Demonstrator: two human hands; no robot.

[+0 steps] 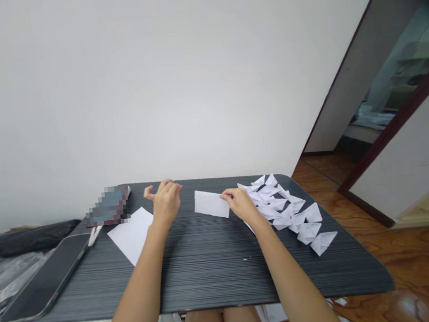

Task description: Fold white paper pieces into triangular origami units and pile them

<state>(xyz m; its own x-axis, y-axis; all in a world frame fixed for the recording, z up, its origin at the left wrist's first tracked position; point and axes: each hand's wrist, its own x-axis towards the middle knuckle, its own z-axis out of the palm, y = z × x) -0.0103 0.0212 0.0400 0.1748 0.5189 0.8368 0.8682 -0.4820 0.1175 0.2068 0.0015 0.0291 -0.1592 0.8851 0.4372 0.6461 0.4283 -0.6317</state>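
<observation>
A small white rectangular piece of paper (210, 204) is pinched at its right end by my right hand (241, 203), above the middle of the dark table. To its left, my left hand (166, 202) is raised with bent fingers apart and nothing visible in them. Below and left of that hand lies a white sheet of paper (132, 235), partly covered by my left forearm. Many folded white paper pieces (281, 206) are spread in overlapping rows beside my right hand. A white edge of paper shows just under my right wrist.
The dark wood-grain table (210, 273) stands against a white wall. At its left are a blurred-out book-like object (108, 206), a white cord (95, 236) and a dark flat panel (47, 278). Paper scraps (341, 301) lie on the wooden floor at the right.
</observation>
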